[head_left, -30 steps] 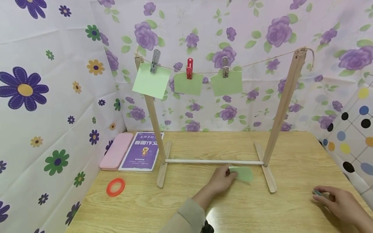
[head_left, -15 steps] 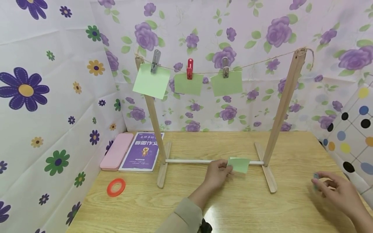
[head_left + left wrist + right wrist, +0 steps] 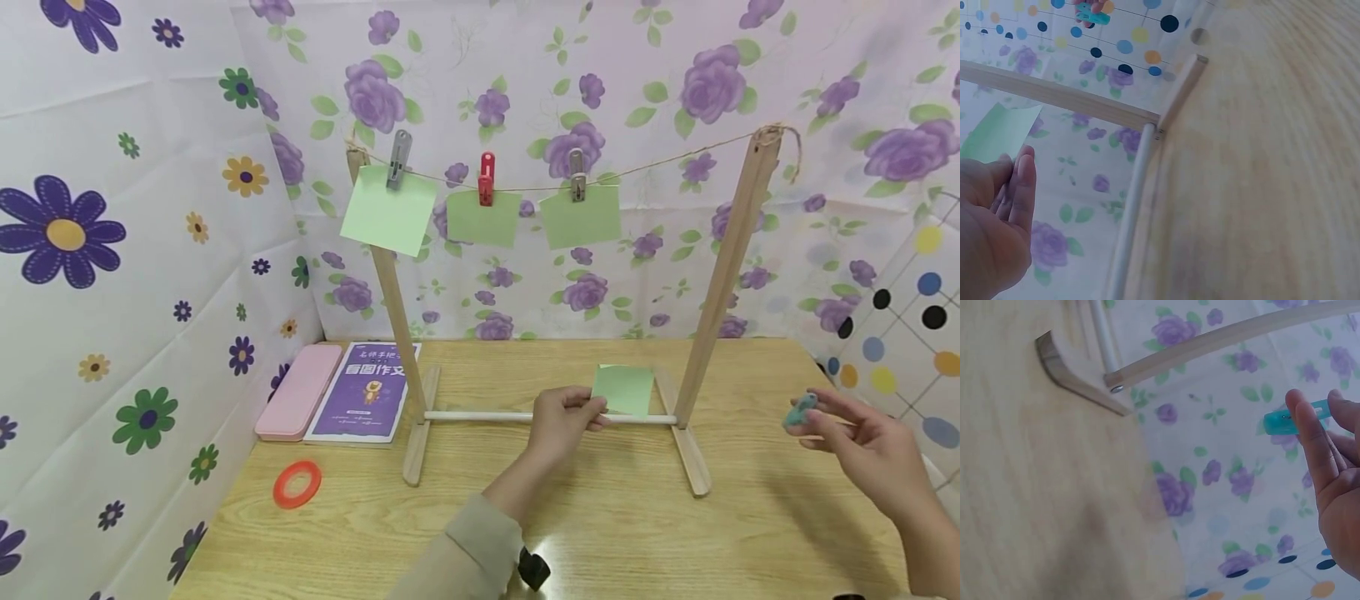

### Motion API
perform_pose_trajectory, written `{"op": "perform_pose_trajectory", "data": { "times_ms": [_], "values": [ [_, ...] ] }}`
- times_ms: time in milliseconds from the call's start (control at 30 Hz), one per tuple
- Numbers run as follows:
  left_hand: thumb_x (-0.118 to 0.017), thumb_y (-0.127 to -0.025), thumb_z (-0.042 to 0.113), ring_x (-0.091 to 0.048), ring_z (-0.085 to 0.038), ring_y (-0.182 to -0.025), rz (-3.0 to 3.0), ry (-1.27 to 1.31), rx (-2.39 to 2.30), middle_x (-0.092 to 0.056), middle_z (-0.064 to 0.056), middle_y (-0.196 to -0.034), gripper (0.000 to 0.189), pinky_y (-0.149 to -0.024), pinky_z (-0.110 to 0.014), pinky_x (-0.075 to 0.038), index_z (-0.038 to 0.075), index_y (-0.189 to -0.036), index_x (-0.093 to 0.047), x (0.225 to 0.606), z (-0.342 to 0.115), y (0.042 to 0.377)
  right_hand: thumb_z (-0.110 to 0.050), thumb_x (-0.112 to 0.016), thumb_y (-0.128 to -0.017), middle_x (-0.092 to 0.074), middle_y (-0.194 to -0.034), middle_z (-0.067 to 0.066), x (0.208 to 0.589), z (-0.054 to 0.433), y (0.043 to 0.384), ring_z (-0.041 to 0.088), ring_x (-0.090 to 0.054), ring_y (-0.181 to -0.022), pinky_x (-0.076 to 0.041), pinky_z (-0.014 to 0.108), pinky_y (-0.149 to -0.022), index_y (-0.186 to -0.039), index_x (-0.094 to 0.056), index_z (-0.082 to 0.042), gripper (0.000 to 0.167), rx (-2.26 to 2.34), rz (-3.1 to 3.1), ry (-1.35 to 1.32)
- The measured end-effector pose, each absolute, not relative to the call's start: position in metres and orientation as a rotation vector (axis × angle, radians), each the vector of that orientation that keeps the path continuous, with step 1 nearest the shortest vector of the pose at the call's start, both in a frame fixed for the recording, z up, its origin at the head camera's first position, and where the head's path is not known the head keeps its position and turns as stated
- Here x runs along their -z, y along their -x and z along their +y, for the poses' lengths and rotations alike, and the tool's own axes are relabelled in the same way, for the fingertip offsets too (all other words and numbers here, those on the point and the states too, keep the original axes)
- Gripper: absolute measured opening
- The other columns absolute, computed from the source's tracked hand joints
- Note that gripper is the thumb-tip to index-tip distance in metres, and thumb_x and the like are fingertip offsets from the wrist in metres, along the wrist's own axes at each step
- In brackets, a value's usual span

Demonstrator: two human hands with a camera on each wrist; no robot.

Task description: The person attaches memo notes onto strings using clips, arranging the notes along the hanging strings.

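Note:
My left hand (image 3: 562,422) pinches a green paper square (image 3: 624,390) by its lower left corner, lifted off the table in front of the rack's right side. The left wrist view shows the same paper (image 3: 1002,132) between thumb and fingers. Over at the right, my right hand (image 3: 873,446) holds a teal clothespin (image 3: 801,412) above the table; in the right wrist view the clothespin (image 3: 1286,420) sits between thumb and fingertips. Three green papers hang from a twine line (image 3: 675,157), under a grey clothespin (image 3: 400,158), a red clothespin (image 3: 487,178) and another grey clothespin (image 3: 577,175).
The twine spans two wooden posts (image 3: 727,275) joined low down by a white rod (image 3: 480,416). A pink case (image 3: 298,392), a purple booklet (image 3: 365,392) and a red tape ring (image 3: 297,484) lie at the left. Flowered cloth (image 3: 495,283) backs the table.
The green paper has risen from the table and turned more upright in my left hand. My right hand has lifted the teal clothespin up from the tabletop.

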State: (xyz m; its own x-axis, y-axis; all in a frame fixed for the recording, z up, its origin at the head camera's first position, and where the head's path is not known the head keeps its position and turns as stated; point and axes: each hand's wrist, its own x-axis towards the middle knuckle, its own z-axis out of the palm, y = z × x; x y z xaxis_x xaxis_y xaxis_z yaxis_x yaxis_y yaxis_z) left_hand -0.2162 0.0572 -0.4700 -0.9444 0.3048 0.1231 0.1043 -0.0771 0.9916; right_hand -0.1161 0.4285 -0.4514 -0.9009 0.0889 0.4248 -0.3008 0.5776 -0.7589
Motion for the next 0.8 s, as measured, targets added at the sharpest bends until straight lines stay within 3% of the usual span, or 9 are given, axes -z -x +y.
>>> {"op": "perform_pose_trajectory", "data": {
  "times_ms": [167, 333, 533, 667, 800],
  "values": [
    [-0.073, -0.094, 0.013, -0.075, -0.020, -0.078, 1.995, -0.422, -2.208, -0.075, -0.011, -0.090, 0.022, -0.075, -0.033, -0.065, -0.003, -0.110, -0.073, 0.452, 0.060, 0.219, -0.001, -0.059, -0.101, -0.074, -0.084, -0.009, 0.431, 0.423, 0.121, 0.004, -0.071, -0.068, -0.059, 0.019, -0.058, -0.135, -0.059, -0.002, 0.034, -1.239, -2.373, -0.162],
    [-0.072, -0.095, 0.013, -0.075, -0.020, -0.076, 2.005, -0.417, -2.275, -0.075, -0.006, -0.086, 0.024, -0.072, -0.030, -0.064, -0.005, -0.113, -0.072, 0.436, 0.062, 0.222, -0.002, -0.061, -0.100, -0.071, -0.084, -0.012, 0.405, 0.414, 0.128, 0.004, -0.068, -0.065, -0.058, 0.015, -0.058, -0.125, -0.064, -0.014, 0.028, -1.189, -2.378, -0.193],
    [-0.068, -0.098, 0.010, -0.074, -0.018, -0.075, 2.032, -0.461, -2.331, -0.075, -0.011, -0.086, 0.026, -0.072, -0.030, -0.064, -0.009, -0.115, -0.069, 0.421, 0.065, 0.222, 0.008, -0.063, -0.096, -0.068, -0.089, -0.022, 0.369, 0.401, 0.136, -0.004, -0.066, -0.065, -0.054, 0.007, -0.060, -0.116, -0.065, 0.007, 0.020, -1.061, -2.300, -0.317],
    [-0.070, -0.096, 0.011, -0.075, -0.018, -0.074, 2.006, -0.466, -2.354, -0.075, -0.018, -0.089, 0.026, -0.072, -0.030, -0.064, -0.009, -0.113, -0.070, 0.410, 0.067, 0.222, 0.014, -0.065, -0.091, -0.067, -0.090, -0.024, 0.343, 0.391, 0.141, -0.009, -0.064, -0.067, -0.052, 0.004, -0.062, -0.109, -0.067, 0.015, 0.018, -0.967, -2.189, -0.419],
    [-0.069, -0.097, 0.010, -0.075, -0.019, -0.077, 2.012, -0.486, -2.359, -0.075, -0.013, -0.089, 0.028, -0.073, -0.030, -0.064, -0.011, -0.117, -0.068, 0.398, 0.069, 0.222, 0.016, -0.065, -0.090, -0.066, -0.093, -0.027, 0.318, 0.382, 0.147, -0.012, -0.063, -0.071, -0.051, 0.002, -0.067, -0.103, -0.069, 0.019, 0.014, -0.873, -2.076, -0.538]
  ]
}}
